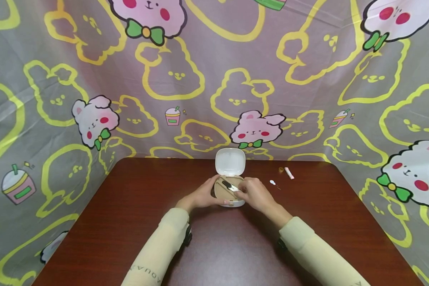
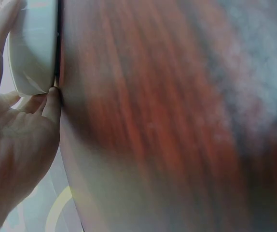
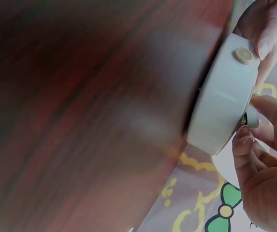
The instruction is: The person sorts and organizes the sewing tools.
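A round-cornered white case (image 1: 238, 203) sits on the table with its lid (image 1: 230, 162) raised at the back and a beige inside showing. My left hand (image 1: 201, 195) grips its left side, thumb along the front and fingers round the far edge. Over the inside, my right hand (image 1: 258, 194) pinches a small piece with a black end and a shiny silver part (image 1: 228, 185); its exact kind is unclear. In the right wrist view, a pale end of this piece (image 3: 252, 117) shows between thumb and fingers. A round beige button (image 3: 243, 55) marks the case's front.
To the right of the case lie a small yellowish round item (image 1: 281, 169), a white stick-like piece (image 1: 289, 173) and a tiny white flat piece (image 1: 272, 182). The dark red-brown table (image 1: 121, 222) ends at a patterned curtain (image 1: 200, 87) at back and sides.
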Demonstrator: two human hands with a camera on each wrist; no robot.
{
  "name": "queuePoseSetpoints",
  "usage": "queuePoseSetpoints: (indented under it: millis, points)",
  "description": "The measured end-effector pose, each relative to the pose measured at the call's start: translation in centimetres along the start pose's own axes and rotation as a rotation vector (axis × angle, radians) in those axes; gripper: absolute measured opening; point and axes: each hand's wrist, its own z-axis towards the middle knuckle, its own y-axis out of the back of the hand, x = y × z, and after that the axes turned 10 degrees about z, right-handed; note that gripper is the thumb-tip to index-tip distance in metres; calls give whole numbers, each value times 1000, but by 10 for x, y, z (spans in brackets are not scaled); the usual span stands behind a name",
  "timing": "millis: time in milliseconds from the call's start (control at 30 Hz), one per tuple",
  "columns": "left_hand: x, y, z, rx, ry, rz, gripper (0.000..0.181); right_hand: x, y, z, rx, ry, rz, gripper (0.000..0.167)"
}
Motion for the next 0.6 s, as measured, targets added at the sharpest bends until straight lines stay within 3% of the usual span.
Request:
queuePoseSetpoints:
  millis: [167, 600]
  points:
    - [1, -1, 1, 7, 1, -6, 110, 4, -3, 3, -13, -5, 5, 22]
    - [1, 0, 0, -1, -4, -6, 107, 4, -2, 8, 50, 27, 90, 6]
